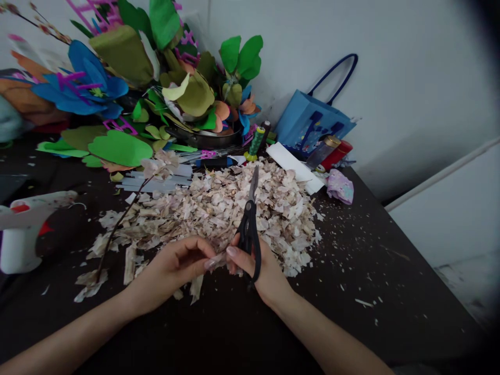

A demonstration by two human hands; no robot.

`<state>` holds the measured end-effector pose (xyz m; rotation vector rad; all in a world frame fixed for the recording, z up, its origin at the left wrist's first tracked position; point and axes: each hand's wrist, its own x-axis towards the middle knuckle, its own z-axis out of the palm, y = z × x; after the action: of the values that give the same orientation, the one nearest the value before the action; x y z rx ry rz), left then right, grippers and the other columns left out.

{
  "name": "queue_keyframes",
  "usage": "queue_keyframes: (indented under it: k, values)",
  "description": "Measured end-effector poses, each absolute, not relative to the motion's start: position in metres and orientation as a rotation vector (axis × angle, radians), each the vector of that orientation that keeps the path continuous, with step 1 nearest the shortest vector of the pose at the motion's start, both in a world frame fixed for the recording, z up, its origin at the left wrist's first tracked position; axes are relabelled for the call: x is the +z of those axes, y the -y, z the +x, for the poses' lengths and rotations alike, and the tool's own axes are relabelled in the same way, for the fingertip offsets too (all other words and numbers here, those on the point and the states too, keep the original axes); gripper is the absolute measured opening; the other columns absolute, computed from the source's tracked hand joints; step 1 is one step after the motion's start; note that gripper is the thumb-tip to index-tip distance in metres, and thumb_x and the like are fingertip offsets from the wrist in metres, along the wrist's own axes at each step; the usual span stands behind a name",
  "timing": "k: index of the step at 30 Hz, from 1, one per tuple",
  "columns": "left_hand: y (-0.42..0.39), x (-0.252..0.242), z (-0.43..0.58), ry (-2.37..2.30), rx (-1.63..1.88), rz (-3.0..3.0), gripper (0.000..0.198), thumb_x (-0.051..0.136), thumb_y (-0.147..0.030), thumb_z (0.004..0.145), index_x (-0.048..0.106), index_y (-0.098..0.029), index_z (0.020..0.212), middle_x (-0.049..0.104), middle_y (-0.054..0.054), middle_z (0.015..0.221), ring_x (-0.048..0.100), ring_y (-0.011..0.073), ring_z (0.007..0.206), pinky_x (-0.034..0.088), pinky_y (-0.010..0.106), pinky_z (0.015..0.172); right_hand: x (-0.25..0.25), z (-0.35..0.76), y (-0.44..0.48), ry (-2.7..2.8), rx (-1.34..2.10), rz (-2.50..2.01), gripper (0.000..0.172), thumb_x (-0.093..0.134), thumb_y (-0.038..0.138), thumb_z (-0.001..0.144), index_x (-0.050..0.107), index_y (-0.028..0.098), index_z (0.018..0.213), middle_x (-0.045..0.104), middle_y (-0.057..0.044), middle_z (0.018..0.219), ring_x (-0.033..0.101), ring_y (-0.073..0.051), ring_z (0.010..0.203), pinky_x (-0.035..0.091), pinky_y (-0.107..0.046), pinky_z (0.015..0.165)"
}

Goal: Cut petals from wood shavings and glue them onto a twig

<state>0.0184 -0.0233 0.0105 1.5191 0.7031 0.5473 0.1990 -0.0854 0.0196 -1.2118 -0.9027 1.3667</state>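
Note:
My right hand grips black-handled scissors, whose blades point away from me over a heap of pale husk-like scraps. Its fingertips also pinch one end of a thin pale strip. My left hand pinches the other end of that strip just in front of the heap. Both hands hover low over the dark table. A thin dark stem with a pale dried bloom lies on the heap's left side.
Paper flowers and leaves in green, blue and olive crowd the back left around a dark bowl. A blue bag, thread spools, a white card and a glue gun ring the heap.

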Motion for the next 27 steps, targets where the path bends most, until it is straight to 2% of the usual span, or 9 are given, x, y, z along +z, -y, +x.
queue_keyframes:
  k: [5,10,13,17,20,23,27]
  values:
    - [0.027,0.011,0.016,-0.678,0.852,2.089,0.017,0.054,-0.021,0.091,0.07,-0.023,0.088,0.067,0.008,0.093,0.062,0.0205,0.09,0.047,0.03,0.081,0.019,0.199,0.086,0.931,1.412,-1.215,0.033,0.071,0.046,0.077,0.052,0.019,0.083,0.053,0.005,0.059,0.052,-0.011,0.051,0.038,-0.025,0.052]
    - [0.03,0.007,0.011,-0.633,0.943,2.322,0.028,0.049,-0.012,0.092,0.071,-0.028,0.101,0.068,0.007,0.103,0.061,0.0214,0.099,0.043,0.033,0.09,0.018,0.199,0.086,0.892,1.435,-1.255,0.039,0.08,0.042,0.067,0.052,0.019,0.082,0.055,0.005,0.064,0.052,-0.01,0.051,0.043,-0.025,0.053]
    - [0.032,0.009,0.008,-0.603,0.925,2.36,0.032,0.045,-0.015,0.095,0.071,-0.028,0.108,0.069,0.008,0.108,0.059,0.0241,0.104,0.04,0.036,0.094,0.019,0.198,0.086,0.89,1.443,-1.257,0.038,0.08,0.039,0.066,0.052,0.019,0.082,0.056,0.005,0.066,0.052,-0.01,0.051,0.044,-0.026,0.053]
    - [0.035,0.013,0.006,-0.648,0.815,2.311,0.027,0.048,-0.028,0.095,0.073,-0.028,0.103,0.072,0.007,0.108,0.059,0.0265,0.106,0.039,0.037,0.098,0.02,0.198,0.086,0.927,1.45,-1.292,0.03,0.075,0.034,0.067,0.051,0.02,0.079,0.055,0.004,0.065,0.051,-0.011,0.052,0.042,-0.026,0.052]
    - [0.035,0.013,0.008,-0.661,0.796,2.3,0.026,0.049,-0.029,0.095,0.074,-0.028,0.1,0.072,0.007,0.109,0.06,0.0269,0.107,0.039,0.037,0.098,0.018,0.199,0.086,0.928,1.448,-1.301,0.026,0.073,0.029,0.065,0.052,0.021,0.079,0.056,0.004,0.068,0.051,-0.011,0.054,0.042,-0.026,0.054]
    - [0.034,0.014,0.013,-0.652,0.881,2.223,0.023,0.053,-0.022,0.092,0.071,-0.028,0.104,0.069,0.007,0.112,0.06,0.0254,0.108,0.041,0.036,0.097,0.017,0.2,0.086,0.953,1.402,-1.305,0.022,0.07,0.024,0.066,0.052,0.02,0.079,0.055,0.004,0.067,0.051,-0.011,0.056,0.041,-0.026,0.056]
    - [0.033,0.018,0.018,-0.796,0.83,1.942,0.026,0.062,-0.028,0.085,0.064,-0.024,0.111,0.066,0.009,0.109,0.062,0.0235,0.095,0.05,0.03,0.077,0.019,0.197,0.087,1.002,1.281,-1.337,0.02,0.067,0.022,0.068,0.051,0.022,0.08,0.056,0.003,0.07,0.05,-0.012,0.059,0.042,-0.027,0.058]
